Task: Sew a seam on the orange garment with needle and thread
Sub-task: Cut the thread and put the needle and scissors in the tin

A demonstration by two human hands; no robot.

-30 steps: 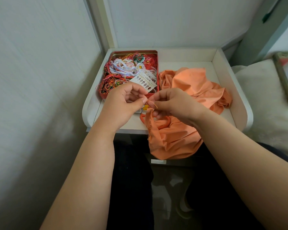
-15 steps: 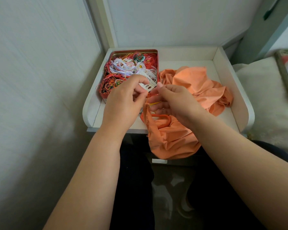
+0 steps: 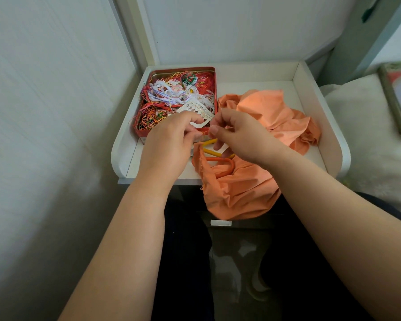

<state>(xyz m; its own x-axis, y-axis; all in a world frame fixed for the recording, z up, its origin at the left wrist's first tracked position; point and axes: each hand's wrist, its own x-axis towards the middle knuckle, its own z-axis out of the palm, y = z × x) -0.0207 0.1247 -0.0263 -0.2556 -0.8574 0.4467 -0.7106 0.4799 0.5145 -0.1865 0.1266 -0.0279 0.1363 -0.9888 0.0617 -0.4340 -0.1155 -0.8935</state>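
The orange garment [image 3: 248, 191] lies crumpled on the white tray table [image 3: 255, 72], with one fold hanging over the front edge. My left hand [image 3: 171, 144] pinches a raised edge of the fabric between thumb and fingers. My right hand [image 3: 239, 135] meets it fingertip to fingertip, its thumb and forefinger pinched on the needle at that same edge. The needle and its thread are too thin to make out clearly.
A red tin [image 3: 214, 89] full of tangled coloured threads sits at the tray's back left, with a paper needle card [image 3: 198, 111] on top. Scissors with yellow and orange handles [image 3: 210, 152] lie partly under the garment. A wall stands to the left and a pale cushion [image 3: 368, 140] to the right.
Both hands have moved slightly away from me toward the tin and lifted the fabric edge. The scissor handles under my right hand now show.
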